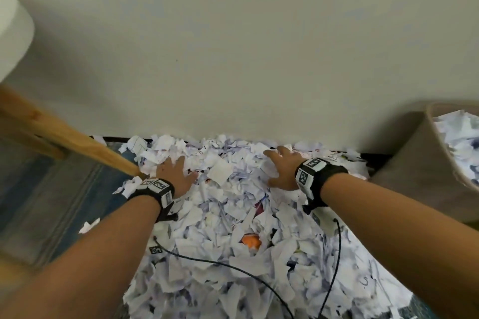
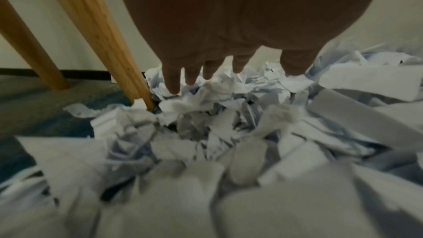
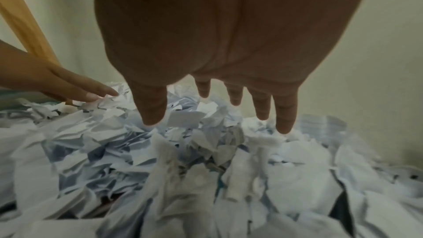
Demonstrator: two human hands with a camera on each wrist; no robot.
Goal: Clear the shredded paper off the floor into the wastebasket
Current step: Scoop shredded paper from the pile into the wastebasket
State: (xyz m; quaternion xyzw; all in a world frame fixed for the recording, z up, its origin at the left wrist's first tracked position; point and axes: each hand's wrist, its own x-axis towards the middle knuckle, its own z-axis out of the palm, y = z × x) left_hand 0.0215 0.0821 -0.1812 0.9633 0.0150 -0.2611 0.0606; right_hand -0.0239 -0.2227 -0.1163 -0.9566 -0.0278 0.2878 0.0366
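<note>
A big heap of white shredded paper [image 1: 233, 228] covers the floor against the wall. My left hand [image 1: 176, 172] lies palm down on the far left part of the heap, fingers spread and straight [image 2: 174, 82]. My right hand [image 1: 281, 166] lies palm down on the far right part, fingers spread [image 3: 283, 115], tips touching the paper [image 3: 206, 151]. Neither hand holds anything. The tan wastebasket [image 1: 425, 163] stands at the right, tipped toward me, with paper scraps inside. In the left wrist view the paper [image 2: 217, 124] lies under the fingertips.
A wooden furniture leg [image 1: 77, 137] slants down to the floor just left of my left hand, with a second leg [image 2: 29, 48] behind it. The pale wall [image 1: 233, 59] bounds the heap. Black cables [image 1: 233, 267] cross the paper. An orange scrap [image 1: 251, 241] shows in the heap.
</note>
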